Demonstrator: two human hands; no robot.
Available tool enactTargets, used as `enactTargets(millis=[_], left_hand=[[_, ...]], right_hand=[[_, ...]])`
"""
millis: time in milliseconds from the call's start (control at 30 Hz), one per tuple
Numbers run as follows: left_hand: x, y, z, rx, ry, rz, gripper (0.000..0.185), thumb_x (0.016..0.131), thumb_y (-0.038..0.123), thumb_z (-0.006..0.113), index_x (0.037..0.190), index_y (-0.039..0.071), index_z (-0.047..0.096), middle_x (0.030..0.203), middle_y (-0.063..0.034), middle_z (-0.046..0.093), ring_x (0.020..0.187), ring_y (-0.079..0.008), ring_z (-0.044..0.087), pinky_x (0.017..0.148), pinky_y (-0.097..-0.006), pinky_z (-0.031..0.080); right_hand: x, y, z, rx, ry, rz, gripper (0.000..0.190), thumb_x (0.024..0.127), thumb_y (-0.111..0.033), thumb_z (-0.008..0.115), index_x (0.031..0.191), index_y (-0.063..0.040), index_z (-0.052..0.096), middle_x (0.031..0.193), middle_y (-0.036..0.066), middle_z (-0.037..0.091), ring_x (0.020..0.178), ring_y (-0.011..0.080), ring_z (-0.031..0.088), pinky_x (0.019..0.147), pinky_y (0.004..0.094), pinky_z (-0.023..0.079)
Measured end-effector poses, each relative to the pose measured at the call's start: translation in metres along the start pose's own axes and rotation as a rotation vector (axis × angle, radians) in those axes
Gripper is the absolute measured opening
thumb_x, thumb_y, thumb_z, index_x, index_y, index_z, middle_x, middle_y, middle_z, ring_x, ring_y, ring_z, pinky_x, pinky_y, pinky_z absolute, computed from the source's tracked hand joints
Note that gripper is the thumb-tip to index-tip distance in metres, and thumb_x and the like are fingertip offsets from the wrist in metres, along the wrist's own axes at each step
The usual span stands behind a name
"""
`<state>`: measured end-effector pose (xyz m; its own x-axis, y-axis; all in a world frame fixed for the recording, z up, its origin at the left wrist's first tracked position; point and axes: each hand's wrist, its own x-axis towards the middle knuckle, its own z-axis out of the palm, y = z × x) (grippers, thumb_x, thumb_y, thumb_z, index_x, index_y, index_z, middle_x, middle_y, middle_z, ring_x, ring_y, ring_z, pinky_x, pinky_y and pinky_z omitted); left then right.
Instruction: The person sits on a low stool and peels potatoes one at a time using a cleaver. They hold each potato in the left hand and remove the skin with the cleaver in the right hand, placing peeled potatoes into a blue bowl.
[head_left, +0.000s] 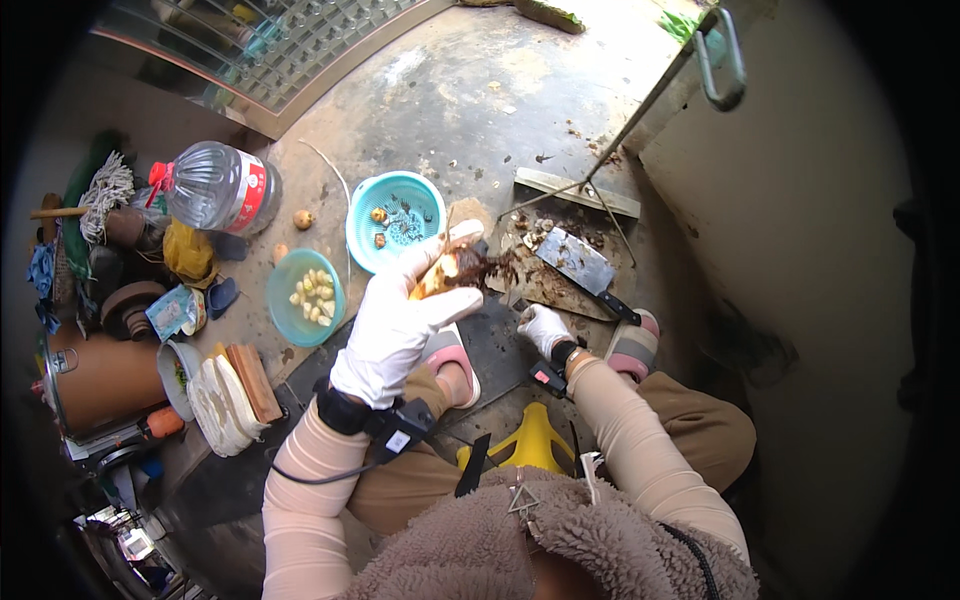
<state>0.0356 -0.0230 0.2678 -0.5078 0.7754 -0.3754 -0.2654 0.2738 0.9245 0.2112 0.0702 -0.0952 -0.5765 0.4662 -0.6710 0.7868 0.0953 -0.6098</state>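
Note:
My left hand (390, 322), in a white glove, grips a partly peeled root vegetable (436, 279), its cut side pale yellow and its far end covered in dark, stringy roots. Lower and to the right, my gloved right hand (546, 330) has its fingers curled in. Something small and greyish shows at its fingertips, too unclear to name. Just beyond that hand, a cleaver (577, 259) with a black handle lies across a long-handled metal dustpan (577, 193) holding dark peelings. A turquoise plastic colander (360, 225) with a few brown pieces stands past my left hand.
A teal bowl (279, 319) of peeled pale pieces sits to the left, near a loose round brown vegetable (303, 219). Behind are a large clear water bottle (225, 187) and clutter. A wall (795, 225) rises on the right. Below me is a yellow plastic stool (534, 439).

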Motion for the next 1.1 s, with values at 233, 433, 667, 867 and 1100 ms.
enactTargets(millis=[233,433,667,867,1100], left_hand=[[0.016,-0.012,-0.012,-0.015,0.035,-0.049,0.052,0.081,0.001,0.069,0.130,-0.001,0.053,0.121,-0.0057,0.060,0.106,-0.0107,0.057,0.092,-0.0243,0.045],[0.039,-0.039,-0.014,0.154,-0.051,0.163,0.050,0.078,-0.002,0.071,0.126,0.001,0.057,0.116,-0.0040,0.062,0.104,-0.0114,0.057,0.092,-0.0243,0.045],[0.043,-0.045,0.007,0.105,-0.114,0.185,0.051,0.077,-0.004,0.073,0.126,0.002,0.059,0.110,-0.0028,0.065,0.095,-0.0090,0.058,0.086,-0.0213,0.047],[0.032,-0.040,0.038,-0.039,-0.269,0.026,0.051,0.079,-0.002,0.072,0.128,0.003,0.058,0.109,-0.0007,0.064,0.093,-0.0070,0.058,0.082,-0.0202,0.048],[0.035,-0.051,0.054,0.157,-0.335,0.007,0.054,0.078,0.001,0.075,0.128,0.001,0.056,0.111,-0.0013,0.066,0.092,-0.0067,0.059,0.081,-0.0227,0.049]], right_hand=[[0.006,-0.003,0.008,-0.003,-0.115,0.029,0.046,0.076,-0.024,0.073,0.117,-0.006,0.062,0.108,0.017,0.067,0.101,0.0261,0.063,0.088,0.0330,0.047],[-0.009,-0.078,-0.131,-0.225,-0.049,-0.301,0.068,0.091,-0.061,0.040,0.127,-0.005,0.054,0.114,0.020,0.062,0.107,0.0339,0.059,0.094,0.0393,0.043],[-0.125,-0.163,-0.266,0.105,0.479,-0.230,0.053,0.099,-0.050,0.042,0.092,-0.006,0.070,0.063,0.006,0.059,0.062,0.0216,0.053,0.064,0.0365,0.041],[-0.191,-0.167,-0.254,-0.425,0.927,-0.761,0.041,0.097,-0.043,0.045,0.087,-0.012,0.070,0.071,0.014,0.063,0.059,0.0341,0.059,0.051,0.0397,0.043],[-0.183,-0.169,-0.231,-0.607,0.851,-0.854,0.051,0.096,-0.051,0.042,0.068,-0.011,0.061,0.058,0.013,0.056,0.050,0.0320,0.056,0.045,0.0412,0.040]])
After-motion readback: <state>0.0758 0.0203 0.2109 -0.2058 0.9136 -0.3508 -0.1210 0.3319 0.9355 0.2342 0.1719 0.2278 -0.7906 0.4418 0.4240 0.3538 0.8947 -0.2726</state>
